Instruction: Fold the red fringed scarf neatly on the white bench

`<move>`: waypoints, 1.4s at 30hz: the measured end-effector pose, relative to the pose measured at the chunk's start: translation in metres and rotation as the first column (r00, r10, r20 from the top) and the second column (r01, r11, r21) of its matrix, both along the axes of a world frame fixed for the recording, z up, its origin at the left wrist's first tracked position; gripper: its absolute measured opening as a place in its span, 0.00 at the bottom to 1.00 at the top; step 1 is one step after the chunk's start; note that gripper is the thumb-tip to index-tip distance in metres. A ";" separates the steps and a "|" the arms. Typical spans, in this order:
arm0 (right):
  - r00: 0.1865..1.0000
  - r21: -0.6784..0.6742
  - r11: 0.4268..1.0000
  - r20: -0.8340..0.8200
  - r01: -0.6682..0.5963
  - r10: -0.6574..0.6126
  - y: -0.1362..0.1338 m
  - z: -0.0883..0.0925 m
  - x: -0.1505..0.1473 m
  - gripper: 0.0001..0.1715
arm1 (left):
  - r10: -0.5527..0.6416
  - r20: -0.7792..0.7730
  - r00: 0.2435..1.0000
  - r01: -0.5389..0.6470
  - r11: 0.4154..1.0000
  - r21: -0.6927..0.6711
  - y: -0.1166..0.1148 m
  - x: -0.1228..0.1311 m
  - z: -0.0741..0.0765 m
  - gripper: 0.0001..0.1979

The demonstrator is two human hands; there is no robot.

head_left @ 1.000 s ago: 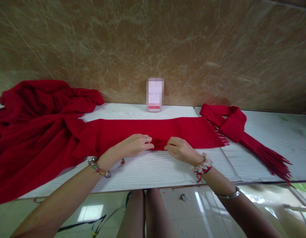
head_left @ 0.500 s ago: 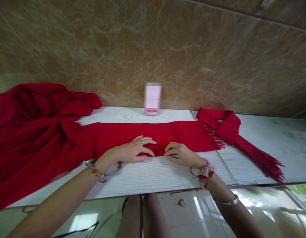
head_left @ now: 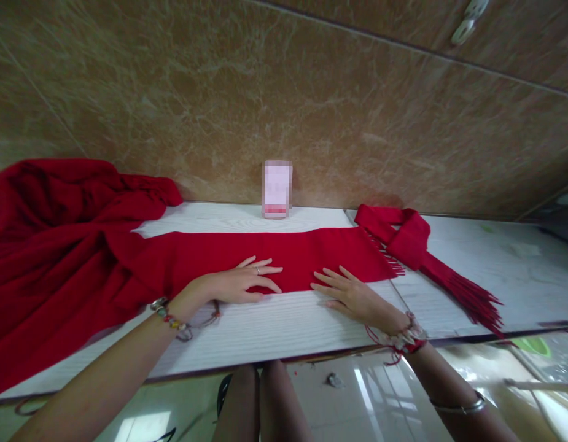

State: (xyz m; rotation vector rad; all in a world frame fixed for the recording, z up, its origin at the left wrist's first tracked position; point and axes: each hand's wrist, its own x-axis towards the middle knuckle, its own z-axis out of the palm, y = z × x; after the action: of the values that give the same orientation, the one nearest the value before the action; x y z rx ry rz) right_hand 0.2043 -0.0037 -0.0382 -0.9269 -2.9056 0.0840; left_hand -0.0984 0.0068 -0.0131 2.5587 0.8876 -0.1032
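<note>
A red scarf (head_left: 297, 252) lies flat in a long folded strip along the white table, its short fringe at the right end. My left hand (head_left: 242, 282) rests palm down on the strip's near edge with the fingers spread. To its right, my right hand (head_left: 346, 291) also lies flat, fingers apart, across the same edge. Neither hand grips anything. Leftward the strip runs into a large loose heap of red cloth (head_left: 58, 258). Beyond the fringed end is a second red scarf (head_left: 408, 239), folded over itself with its long tassels pointing to the near right.
The white wood-grain table (head_left: 265, 331) stands against a brown marbled wall (head_left: 219, 110). A blurred pink-and-white upright object (head_left: 277, 189) leans there behind the strip. Below the table's front edge are my knees and a shiny tiled floor (head_left: 330, 411). A green basin (head_left: 532, 345) sits at lower right.
My right hand has opened from a pinch at the strip's near edge and moved right, now lying flat. My left hand stays spread on the cloth. The view has shifted slightly.
</note>
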 end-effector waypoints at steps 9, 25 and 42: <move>0.950 0.098 0.955 -0.167 0.281 -0.263 0.017 0.012 -0.020 0.26 | 0.191 0.141 0.971 -0.216 0.958 0.190 0.011 0.009 -0.014 0.16; 0.853 0.147 0.861 0.135 0.486 -0.504 0.056 0.000 0.032 0.25 | 0.476 -0.072 0.876 -0.442 0.855 0.271 0.010 0.017 -0.023 0.44; 0.922 0.112 0.926 0.111 0.360 -0.371 0.093 -0.006 -0.039 0.27 | 0.740 -0.076 0.669 -0.677 0.648 0.349 0.021 0.011 -0.027 0.37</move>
State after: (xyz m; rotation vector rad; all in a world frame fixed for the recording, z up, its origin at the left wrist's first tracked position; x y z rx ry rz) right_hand 0.1649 0.0891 -0.0445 -1.4897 -2.7603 -0.1379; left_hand -0.0875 0.0274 -0.0397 2.2495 2.0830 -0.0013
